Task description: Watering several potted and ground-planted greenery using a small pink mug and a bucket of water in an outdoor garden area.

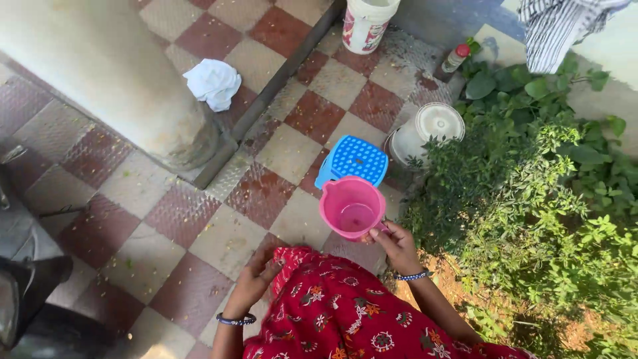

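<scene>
We see a smooth, glossy pink plastic jug (351, 207) in the right hand (399, 247). Just beyond it the blue stool (352, 159) is plastic too, its top perforated with small holes. The left hand (256, 279) rests on red printed cloth (345, 316), soft and matt. The floor tiles (199, 219) look ribbed and rough, with a wet sheen. Far left, the white rag (213, 83) is crumpled cloth. The white bucket (367, 23) is smooth plastic.

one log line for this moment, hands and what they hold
right hand: holds pink jug by handle, upright | left hand: on red dress | nearby: blue stool, green plants
</scene>
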